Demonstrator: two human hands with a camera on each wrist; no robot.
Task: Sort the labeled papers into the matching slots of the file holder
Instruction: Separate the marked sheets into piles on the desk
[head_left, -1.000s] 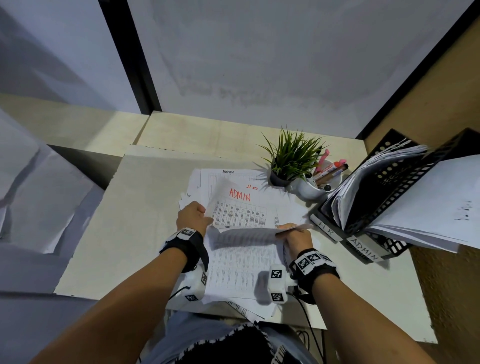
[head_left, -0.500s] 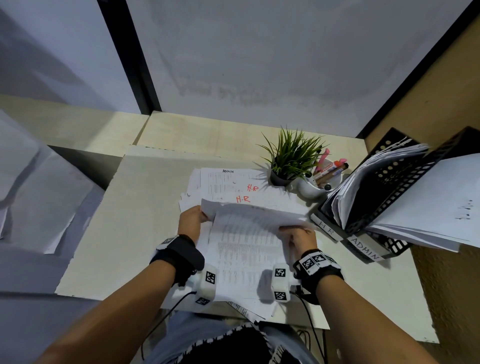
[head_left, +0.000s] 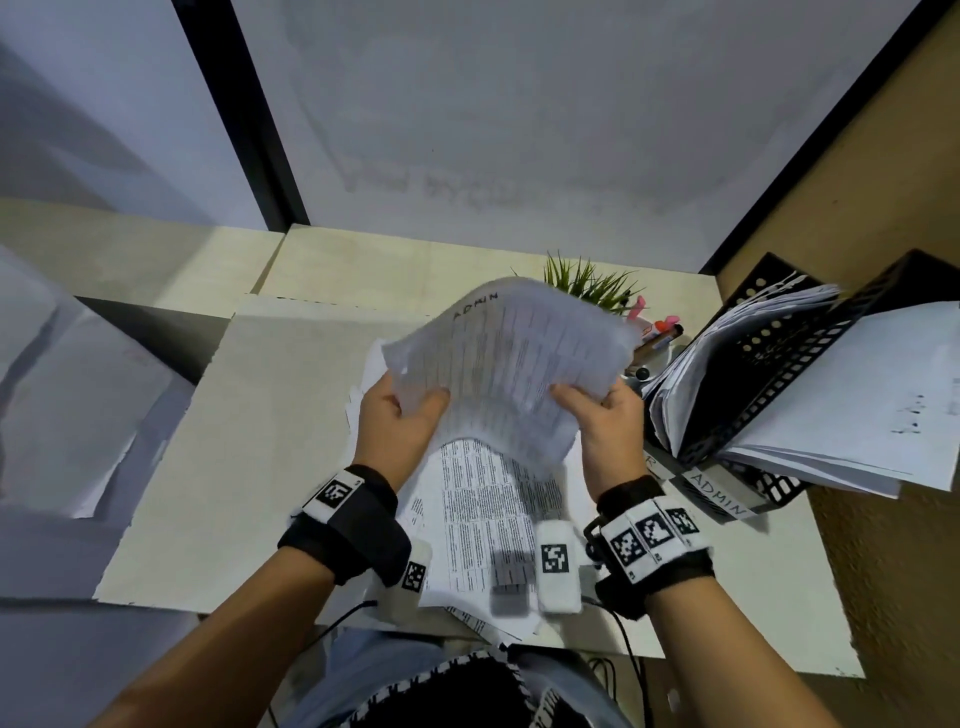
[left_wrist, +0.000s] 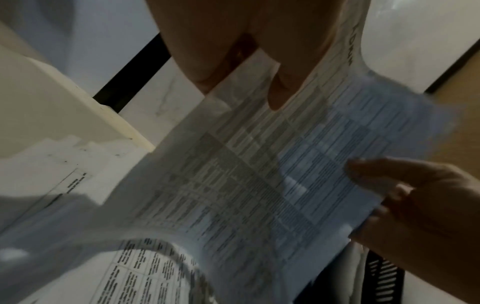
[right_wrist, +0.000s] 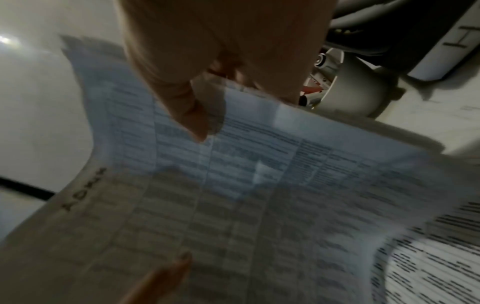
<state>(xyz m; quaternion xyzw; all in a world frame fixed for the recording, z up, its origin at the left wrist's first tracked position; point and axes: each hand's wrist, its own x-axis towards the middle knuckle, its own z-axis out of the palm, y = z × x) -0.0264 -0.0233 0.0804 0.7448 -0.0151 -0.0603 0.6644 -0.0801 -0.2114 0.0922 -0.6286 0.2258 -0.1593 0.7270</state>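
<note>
1. The file holder (head_left: 769, 384) stands just right of the right hand's fingers, its near slot tagged ADMIN, papers already in it.
2. The ADMIN sheet (head_left: 511, 364) hangs lifted between both hands above the loose pile (head_left: 483, 509); its long axis runs away from the fingers, the label at the far end.
3. The left hand (head_left: 397, 426) and right hand (head_left: 605, 421) each pinch a near corner, thumb on top.
4. Step in hand, as I judge it: carrying. Next it must swing right and slide edge-first into the ADMIN slot.
</note>
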